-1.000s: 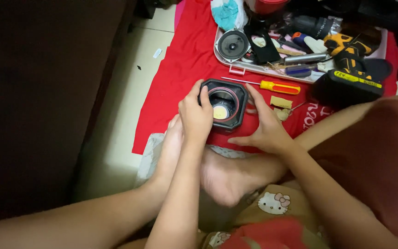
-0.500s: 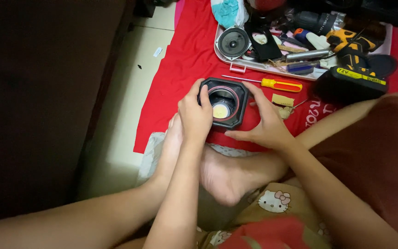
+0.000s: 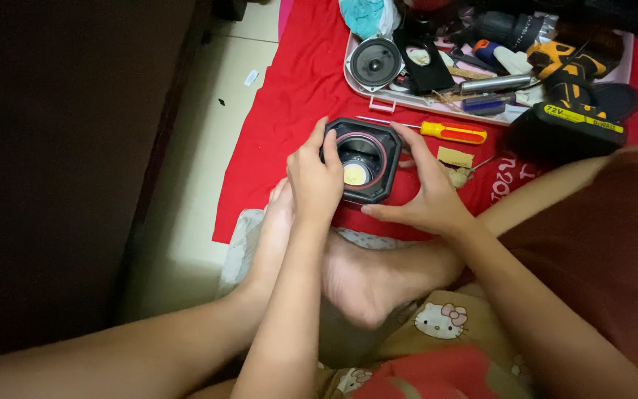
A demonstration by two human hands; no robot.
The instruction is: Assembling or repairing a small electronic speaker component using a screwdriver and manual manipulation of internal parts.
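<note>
— Where's the speaker box (image 3: 363, 159)?
— On the red cloth (image 3: 289, 118), open face up, between both hands. Left hand (image 3: 316, 179) grips its near-left edge; right hand (image 3: 426, 193) clasps the right side, fingers (image 3: 410, 140) spread.
— And the screwdriver (image 3: 444, 132)?
— Just beyond, lying crosswise.

A pale tiled floor (image 3: 193, 185) is carrying everything here. A red cloth (image 3: 282, 125) is lying spread over it, and the rest is sitting relative to that cloth: a black speaker housing (image 3: 363, 159) is resting near its middle, a yellow-handled screwdriver (image 3: 437, 131) is lying just beyond the housing, and a pink tray (image 3: 356, 85) of tools is sitting at the cloth's far end. Left of the cloth, bare tile is showing, with a small white scrap (image 3: 251, 77) lying on it.
</note>
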